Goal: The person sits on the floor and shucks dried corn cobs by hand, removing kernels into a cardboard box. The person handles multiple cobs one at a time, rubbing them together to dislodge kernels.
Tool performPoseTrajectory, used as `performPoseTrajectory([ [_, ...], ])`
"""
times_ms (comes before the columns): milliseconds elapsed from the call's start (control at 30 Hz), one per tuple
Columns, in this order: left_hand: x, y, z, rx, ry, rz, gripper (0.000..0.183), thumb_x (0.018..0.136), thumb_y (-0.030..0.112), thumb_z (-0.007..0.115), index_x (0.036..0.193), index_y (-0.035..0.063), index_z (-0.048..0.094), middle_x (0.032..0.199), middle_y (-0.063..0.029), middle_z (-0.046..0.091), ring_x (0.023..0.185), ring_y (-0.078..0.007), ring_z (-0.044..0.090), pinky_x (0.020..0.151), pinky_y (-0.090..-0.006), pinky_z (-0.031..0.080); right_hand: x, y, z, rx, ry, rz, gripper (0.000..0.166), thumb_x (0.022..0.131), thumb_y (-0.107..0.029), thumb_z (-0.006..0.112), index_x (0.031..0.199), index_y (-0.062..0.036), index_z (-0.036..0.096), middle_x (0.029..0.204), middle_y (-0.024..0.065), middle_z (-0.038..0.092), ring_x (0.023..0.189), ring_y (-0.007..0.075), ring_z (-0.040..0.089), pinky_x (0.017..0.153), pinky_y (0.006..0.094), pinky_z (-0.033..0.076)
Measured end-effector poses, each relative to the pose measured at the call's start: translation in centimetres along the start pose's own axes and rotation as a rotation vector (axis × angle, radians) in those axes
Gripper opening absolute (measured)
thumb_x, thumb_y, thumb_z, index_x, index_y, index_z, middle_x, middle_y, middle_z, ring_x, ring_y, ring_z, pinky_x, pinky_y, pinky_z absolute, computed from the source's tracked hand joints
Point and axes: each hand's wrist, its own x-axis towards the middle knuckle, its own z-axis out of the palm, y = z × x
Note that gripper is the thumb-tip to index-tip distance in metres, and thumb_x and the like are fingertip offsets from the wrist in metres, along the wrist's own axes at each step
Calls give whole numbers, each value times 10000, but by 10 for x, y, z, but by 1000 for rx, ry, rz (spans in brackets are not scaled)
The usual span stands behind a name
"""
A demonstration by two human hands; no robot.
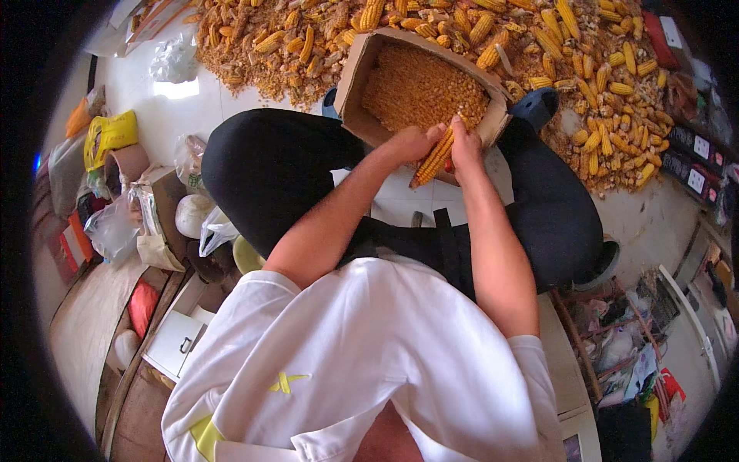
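My left hand [417,142] and my right hand [466,151] meet at a yellow ear of corn [434,164] over the near edge of a cardboard box. The ear slants down to the left, its lower tip pointing back at my body. My right thumb lies along its upper end, while my left fingers press against its left side. A small red thing [448,166] shows beside my right palm, too hidden to identify. Loose corn kernels [415,81] cover the bottom of the open cardboard box [351,78], which sits between my legs.
Beyond the box spreads a big heap of corn ears [554,43] with bare cobs and chaff. Blue shoes [534,107] flank the box. Plastic bags [115,225] and a yellow packet [111,138] crowd the left; a cluttered rack [620,341] stands at lower right.
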Motion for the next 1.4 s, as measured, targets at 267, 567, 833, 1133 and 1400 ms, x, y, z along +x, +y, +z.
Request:
performPoseTrajectory([
  [267, 91, -41, -64, 400, 504, -204, 408, 905, 349, 526, 1026, -10, 677, 991, -203, 681, 943, -387, 645, 857, -469, 500, -18, -21, 2, 128, -83, 31, 418, 967, -392, 504, 1096, 5, 516, 808, 97, 602, 666, 212, 646, 590, 349, 497],
  [567, 215, -144, -78, 80, 651, -102, 608, 895, 320, 589, 1412, 59, 405, 1410, -174, 455, 1309, -318, 416, 1107, -393, 311, -24, -17, 2, 82, -139, 50, 377, 960, -396, 523, 1032, -26, 512, 721, 85, 612, 615, 188, 615, 556, 333, 489],
  [833, 144, -60, -35, 95, 457, -66, 514, 869, 301, 579, 1257, -24, 491, 1187, -290, 564, 1108, -410, 541, 972, -452, 424, -27, -18, 12, 22, -147, 46, 378, 954, -397, 541, 1050, -32, 523, 716, 72, 610, 596, 160, 594, 550, 303, 480],
  [1133, 125, -58, -25, 379, 624, -38, 444, 903, 266, 522, 1217, -48, 502, 1072, -315, 599, 1023, -411, 599, 911, -492, 473, -30, -14, 7, -161, -79, 57, 384, 941, -401, 569, 1020, -26, 544, 706, 69, 625, 631, 155, 607, 576, 302, 474],
  [1400, 181, -123, -81, 681, 420, -215, 441, 974, 191, 410, 1386, 38, 440, 1445, -170, 416, 1323, -317, 404, 1128, -389, 278, -20, 13, 13, -329, -100, -55, 470, 888, -441, 618, 990, 7, 522, 845, 190, 630, 798, 336, 641, 709, 436, 490],
])
